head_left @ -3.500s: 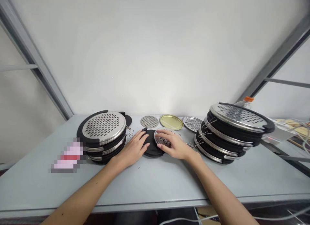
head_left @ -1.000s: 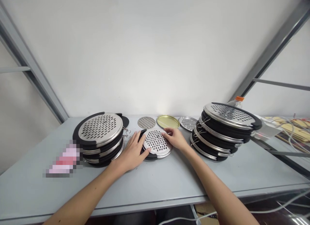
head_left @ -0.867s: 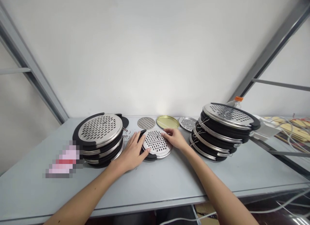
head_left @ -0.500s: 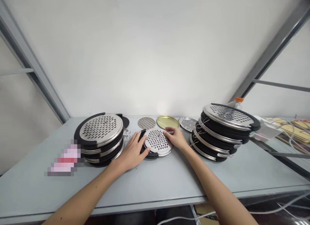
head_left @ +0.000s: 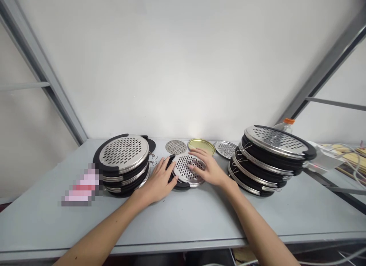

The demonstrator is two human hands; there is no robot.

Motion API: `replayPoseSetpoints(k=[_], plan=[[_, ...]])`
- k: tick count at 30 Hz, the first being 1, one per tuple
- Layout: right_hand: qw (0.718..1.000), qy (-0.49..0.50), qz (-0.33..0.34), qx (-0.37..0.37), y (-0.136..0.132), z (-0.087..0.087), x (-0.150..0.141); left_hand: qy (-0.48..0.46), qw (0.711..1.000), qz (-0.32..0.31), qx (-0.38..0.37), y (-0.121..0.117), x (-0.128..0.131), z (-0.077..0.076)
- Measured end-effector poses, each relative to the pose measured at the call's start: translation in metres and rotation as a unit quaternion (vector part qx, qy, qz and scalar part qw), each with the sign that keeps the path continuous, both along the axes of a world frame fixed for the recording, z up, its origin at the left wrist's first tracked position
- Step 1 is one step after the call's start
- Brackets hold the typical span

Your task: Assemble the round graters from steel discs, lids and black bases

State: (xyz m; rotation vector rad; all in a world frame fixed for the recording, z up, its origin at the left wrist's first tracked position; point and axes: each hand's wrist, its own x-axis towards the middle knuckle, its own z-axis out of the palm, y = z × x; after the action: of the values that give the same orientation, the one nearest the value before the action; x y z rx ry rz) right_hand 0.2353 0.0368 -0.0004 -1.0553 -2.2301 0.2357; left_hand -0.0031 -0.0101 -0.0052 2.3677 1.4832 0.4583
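In front of me on the table lies a round slotted metal grater point(head_left: 184, 170) with black edge pieces at its left and front. My left hand point(head_left: 160, 181) grips its left edge, fingers along the black piece and thumb near the front. Spread over the slotted top is my right hand point(head_left: 210, 168), open, its fingertips on or just above the metal; exact contact cannot be made out. Just behind lie a loose perforated metal disc point(head_left: 175, 147), a gold-coloured round lid point(head_left: 201, 147) and a silver rimmed perforated disc point(head_left: 225, 149).
A stack of similar black-edged graters point(head_left: 124, 153) stands at left, with wire loops on its side. A taller, leaning stack point(head_left: 276, 142) stands at right. Behind it are an orange-capped bottle point(head_left: 288, 123) and cables. A pixelated pink item point(head_left: 82, 186) lies far left.
My right hand has moved from the grater's right rim inward over its slotted top, fingers more spread. The left hand stays at the left edge. The view has shifted slightly.
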Motion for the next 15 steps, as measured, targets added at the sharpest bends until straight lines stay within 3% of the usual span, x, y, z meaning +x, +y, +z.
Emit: replayPoseSetpoints(k=[4,9,15], plan=[[0.990,-0.096,0.073,-0.078,-0.005,-0.003,-0.003,-0.013,1.000,-0.004,0.010,0.000,0.000,-0.003],[0.990,-0.104,0.060,-0.067,-0.002,-0.014,-0.007,-0.033,0.999,-0.002,0.004,0.002,0.001,-0.009],[0.994,-0.098,0.025,-0.046,0.002,-0.017,-0.009,-0.025,1.000,-0.003,0.010,0.002,0.002,-0.010]])
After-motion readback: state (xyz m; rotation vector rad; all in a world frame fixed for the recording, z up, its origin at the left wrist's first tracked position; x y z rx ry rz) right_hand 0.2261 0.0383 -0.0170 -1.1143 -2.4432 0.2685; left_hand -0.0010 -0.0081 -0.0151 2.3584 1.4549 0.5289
